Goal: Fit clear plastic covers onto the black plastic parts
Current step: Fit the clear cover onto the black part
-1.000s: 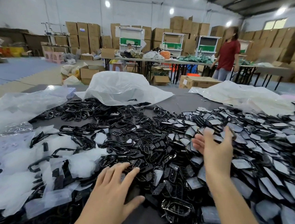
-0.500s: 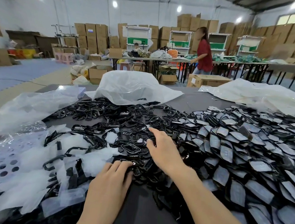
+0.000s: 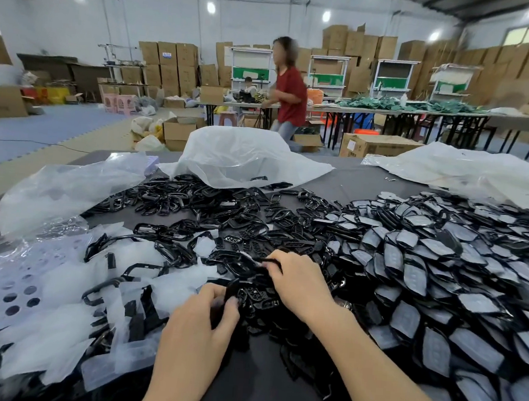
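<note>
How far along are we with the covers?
Done: a large heap of covered parts lies on the right. In hand: the left hand grips a black part and the right hand pinches a black frame. Left: many bare black parts across the middle, with loose clear covers at the left.

The left grip (image 3: 201, 326) is a bare hand with a broad back and a thick thumb. Its thumbnail (image 3: 233, 300) is short and rounded. The right grip (image 3: 299, 283) is a bare hand too, with small bumps at the knuckles. Behind each one comes a smooth, bare arm. The left forearm (image 3: 169, 393) is cut off early by the picture's edge; the right forearm (image 3: 385, 371) shows much more.
</note>
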Demonstrator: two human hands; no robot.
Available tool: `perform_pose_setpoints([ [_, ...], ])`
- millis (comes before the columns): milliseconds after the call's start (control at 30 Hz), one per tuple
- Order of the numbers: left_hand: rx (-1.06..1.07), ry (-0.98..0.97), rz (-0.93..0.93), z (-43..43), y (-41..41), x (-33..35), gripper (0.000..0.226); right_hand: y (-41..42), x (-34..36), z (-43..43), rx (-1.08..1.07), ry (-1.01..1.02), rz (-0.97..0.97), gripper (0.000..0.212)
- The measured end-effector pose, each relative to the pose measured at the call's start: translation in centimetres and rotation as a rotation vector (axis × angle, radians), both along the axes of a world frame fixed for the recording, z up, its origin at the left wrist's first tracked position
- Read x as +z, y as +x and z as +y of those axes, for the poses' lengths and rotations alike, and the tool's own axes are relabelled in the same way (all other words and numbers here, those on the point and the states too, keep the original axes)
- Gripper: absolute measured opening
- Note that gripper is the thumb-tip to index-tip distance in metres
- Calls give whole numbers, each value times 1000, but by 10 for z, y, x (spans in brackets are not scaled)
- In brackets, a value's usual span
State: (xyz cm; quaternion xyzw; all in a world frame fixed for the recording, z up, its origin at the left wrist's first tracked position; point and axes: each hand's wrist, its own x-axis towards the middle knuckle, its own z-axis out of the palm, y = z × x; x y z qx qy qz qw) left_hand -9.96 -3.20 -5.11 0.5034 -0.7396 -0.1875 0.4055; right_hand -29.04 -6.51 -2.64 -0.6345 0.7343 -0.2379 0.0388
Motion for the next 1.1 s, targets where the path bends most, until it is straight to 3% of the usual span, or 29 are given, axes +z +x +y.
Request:
perform_pose_setpoints([
  [200, -34, 54, 163, 3, -1, 4, 9, -9, 5, 47, 34, -155, -554, 22],
  [367, -141, 186, 388, 12, -9, 17, 21, -8, -3, 74, 71, -163, -762, 32],
  [467, -166, 204, 445, 13, -9, 19, 22, -8, -8, 80, 37, -227, -850, 16],
  [600, -185, 245, 491, 13, -8, 18, 12, -5, -8, 84, 41, -247, -938, 31],
  [700, -166, 236, 485, 13, -7, 16, 6, -4, -8, 86, 8, -248, -1051, 32],
  [967, -84, -42, 189, 20, -6, 14, 11, -6, -9, 81, -30, -317, -1429, 22],
  [1100, -151, -53, 203, 22, -11, 17, 30, -7, -5, 80, 86, -333, -1731, 43],
])
